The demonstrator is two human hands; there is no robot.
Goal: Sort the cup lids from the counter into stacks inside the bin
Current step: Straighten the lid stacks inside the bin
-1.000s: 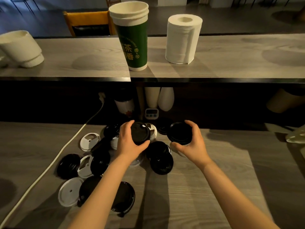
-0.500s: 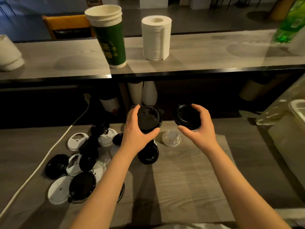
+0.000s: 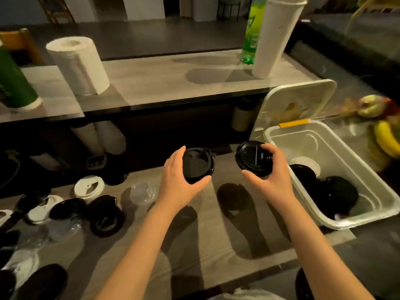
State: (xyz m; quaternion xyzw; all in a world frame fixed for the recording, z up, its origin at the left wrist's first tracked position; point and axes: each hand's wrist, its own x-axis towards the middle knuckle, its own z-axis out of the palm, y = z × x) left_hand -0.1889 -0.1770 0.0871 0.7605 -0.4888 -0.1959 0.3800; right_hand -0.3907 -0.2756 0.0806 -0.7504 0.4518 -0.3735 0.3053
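My left hand [image 3: 176, 185] grips a black cup lid [image 3: 198, 165] above the middle of the counter. My right hand [image 3: 271, 178] grips a second black lid [image 3: 252, 158], held just left of the white plastic bin [image 3: 368, 215]. Inside the bin lie black lids [image 3: 333, 194] and a white lid [image 3: 307, 162]. Several more black, white and clear lids [image 3: 104, 215] are scattered on the counter at the left, among them a white one [image 3: 89, 188] and a clear one [image 3: 142, 192].
The bin's lid [image 3: 296, 102] leans upright behind it. On the raised shelf stand a paper towel roll [image 3: 79, 66], a green cup [image 3: 13, 83], a tall white cup stack [image 3: 277, 35] and a green bottle [image 3: 252, 31]. Bananas [image 3: 384, 137] lie at the far right.
Both hands lifted their black lids off the pile and carried them rightward. The view swung right, bringing the bin into sight.
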